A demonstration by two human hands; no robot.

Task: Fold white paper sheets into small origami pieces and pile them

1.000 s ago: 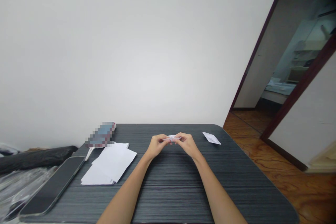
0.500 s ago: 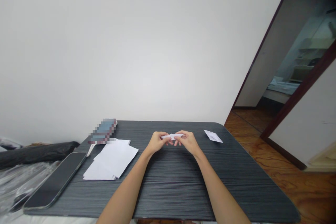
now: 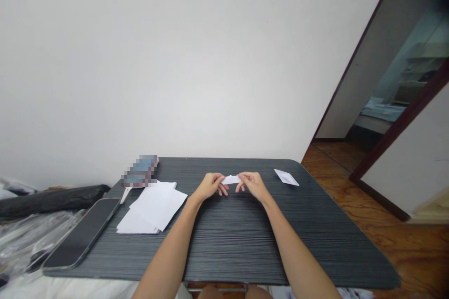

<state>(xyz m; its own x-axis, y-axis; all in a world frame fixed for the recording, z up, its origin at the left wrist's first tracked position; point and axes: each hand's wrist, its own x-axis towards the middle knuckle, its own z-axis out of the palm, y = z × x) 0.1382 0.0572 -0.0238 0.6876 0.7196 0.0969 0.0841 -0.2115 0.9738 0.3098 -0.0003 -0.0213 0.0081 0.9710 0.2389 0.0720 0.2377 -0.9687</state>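
Your left hand (image 3: 212,184) and right hand (image 3: 254,184) each pinch one end of a small folded paper (image 3: 231,180) in their fingers. It lies between them, long axis side to side, neither hand nearer. Its folds look too small to read. The dark tabletop (image 3: 235,238) meets a white wall (image 3: 210,56).

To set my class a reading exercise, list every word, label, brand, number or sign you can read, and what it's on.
No readable text.
Pixelated object: any print is blurred out.
Dark-screened device: none visible.
Paper stack, folded paper, held paper: no writing visible.
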